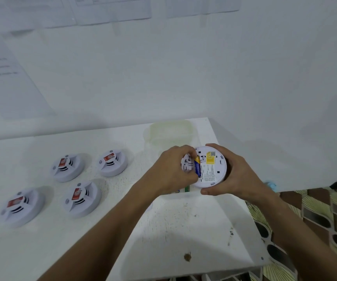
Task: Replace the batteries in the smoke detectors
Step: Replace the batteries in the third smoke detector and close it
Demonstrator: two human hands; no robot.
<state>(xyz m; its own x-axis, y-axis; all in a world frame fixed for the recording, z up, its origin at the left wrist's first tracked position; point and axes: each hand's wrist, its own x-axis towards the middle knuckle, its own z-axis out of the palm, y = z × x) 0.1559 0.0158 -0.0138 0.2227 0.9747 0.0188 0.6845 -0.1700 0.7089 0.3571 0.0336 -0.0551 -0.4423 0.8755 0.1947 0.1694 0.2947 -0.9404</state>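
At frame centre my right hand [230,175] cups the upturned smoke detector [210,167] steady; my left hand [173,171] pinches its battery [197,166].

I seem to be in a plain utility or work room: a scuffed white table [184,230] pushed into a corner of bare white walls, printed sheets [110,9] taped up above it, and patterned tile flooring [315,220] off to my right.

Both forearms are reaching forward; the right hand [232,175] is cupping, the left hand [173,169] is pinching beside it (fingertips curled).
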